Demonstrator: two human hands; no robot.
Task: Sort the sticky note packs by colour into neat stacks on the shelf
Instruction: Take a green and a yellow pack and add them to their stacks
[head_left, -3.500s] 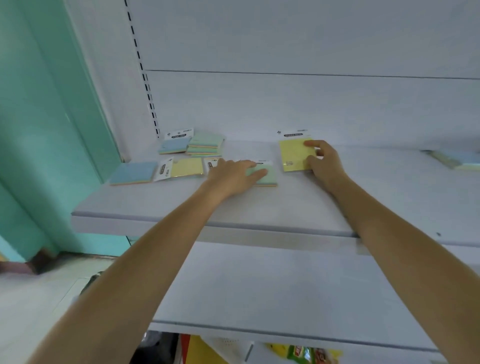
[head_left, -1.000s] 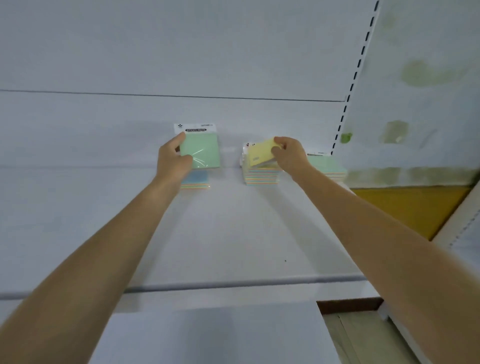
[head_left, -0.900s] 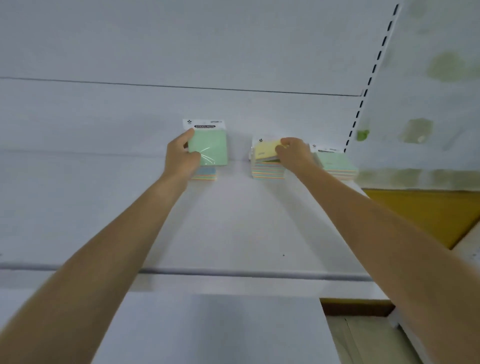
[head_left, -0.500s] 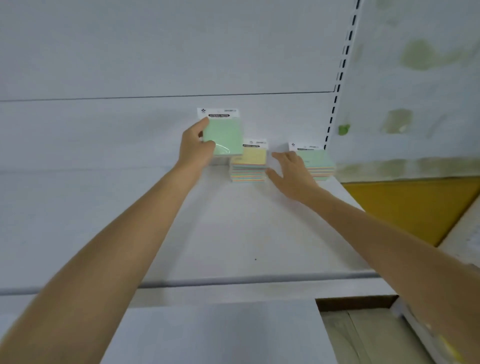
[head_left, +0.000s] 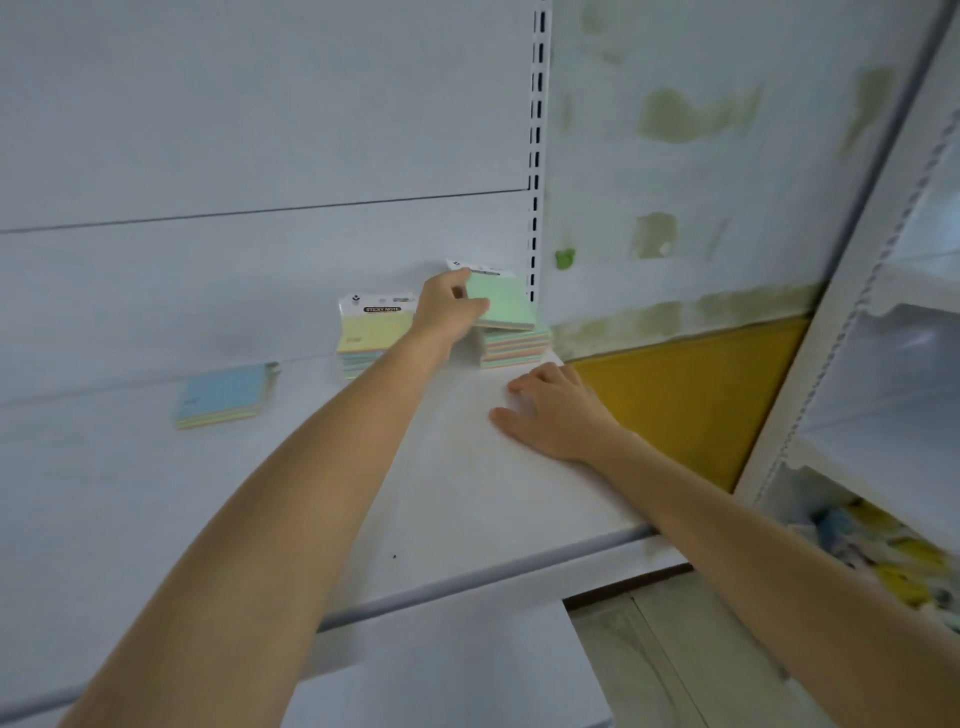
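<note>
Now a green pack is held tilted just over the right-end stack, at the shelf's one o'clock corner.
The left hand pinches its nine o'clock edge. The right hand lies flat, fingers relaxed, at the stack's six o'clock. A yellow-topped stack and a blue pack sit toward nine o'clock.

On the flat white metal shelf, a square blue-topped paper pack lies well apart at nine o'clock of the yellow-topped stack of packs. The green-topped stack stands near, at that stack's three o'clock. The left hand holds a square green paper pack over it. The right hand rests on the shelf at its six o'clock.
</note>
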